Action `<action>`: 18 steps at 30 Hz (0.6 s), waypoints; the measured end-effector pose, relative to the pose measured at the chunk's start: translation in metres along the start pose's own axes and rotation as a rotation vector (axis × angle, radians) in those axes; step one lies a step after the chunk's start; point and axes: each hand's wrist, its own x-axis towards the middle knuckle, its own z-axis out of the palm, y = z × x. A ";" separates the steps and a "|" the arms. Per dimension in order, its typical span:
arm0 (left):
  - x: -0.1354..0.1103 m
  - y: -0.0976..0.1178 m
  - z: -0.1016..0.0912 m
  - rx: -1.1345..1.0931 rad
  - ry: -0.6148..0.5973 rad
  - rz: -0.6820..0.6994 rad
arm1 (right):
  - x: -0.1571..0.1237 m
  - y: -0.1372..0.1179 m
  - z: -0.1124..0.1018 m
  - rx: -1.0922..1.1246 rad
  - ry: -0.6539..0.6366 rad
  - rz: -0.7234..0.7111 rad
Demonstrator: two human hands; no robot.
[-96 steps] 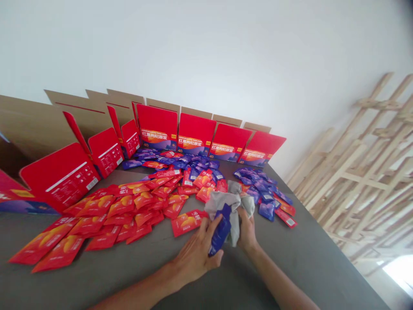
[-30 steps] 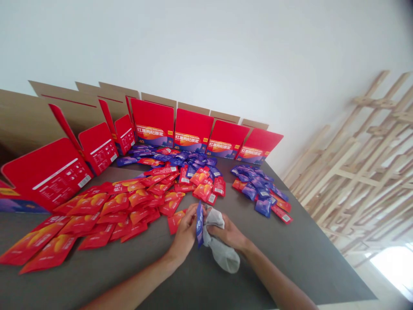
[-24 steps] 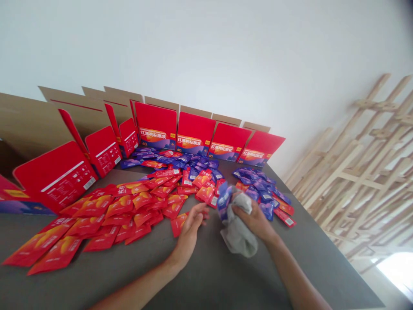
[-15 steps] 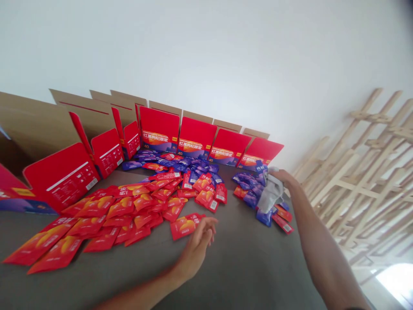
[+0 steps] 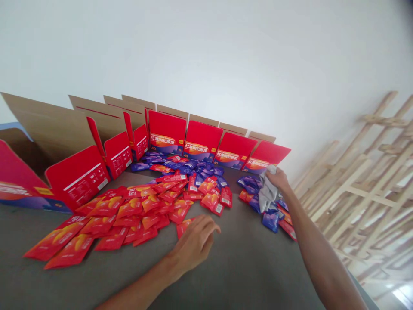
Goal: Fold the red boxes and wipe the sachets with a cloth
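Note:
My right hand (image 5: 278, 179) is at the far right, gripping a crumpled grey cloth (image 5: 267, 194) that hangs down over a heap of blue-purple sachets (image 5: 253, 188). Another blue sachet (image 5: 270, 222) lies just below the cloth. My left hand (image 5: 194, 244) rests low on the grey table top, its fingertips beside a red sachet (image 5: 183, 228) at the edge of a large spread of red sachets (image 5: 135, 211). That hand holds nothing.
A row of open cardboard cartons with red flaps (image 5: 167, 137) stands along the back of the table, with more blue-purple sachets (image 5: 180, 165) before them. The table's right edge runs close to the right forearm. Wooden frames (image 5: 361, 185) lean beyond it.
My right hand has carried the grey cloth rightward to the blue-purple heap. My left hand has let go of the blue sachet and lies open by the red sachets.

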 end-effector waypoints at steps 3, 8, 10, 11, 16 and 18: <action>-0.002 -0.016 -0.005 0.327 0.024 -0.147 | -0.028 -0.015 -0.006 0.117 0.078 -0.140; -0.012 -0.038 0.001 0.579 -0.038 -0.318 | -0.114 -0.049 -0.005 0.492 0.011 -0.419; -0.012 -0.037 0.002 0.564 -0.042 -0.307 | -0.147 -0.058 0.003 0.603 -0.073 -0.450; -0.011 -0.035 0.002 0.537 -0.031 -0.307 | -0.161 -0.062 0.008 0.643 -0.101 -0.452; -0.004 -0.021 0.000 0.087 0.097 -0.367 | -0.208 -0.074 0.039 0.770 -0.069 -0.388; -0.005 -0.018 0.005 -0.273 0.159 -0.445 | -0.224 -0.080 0.051 0.806 -0.066 -0.391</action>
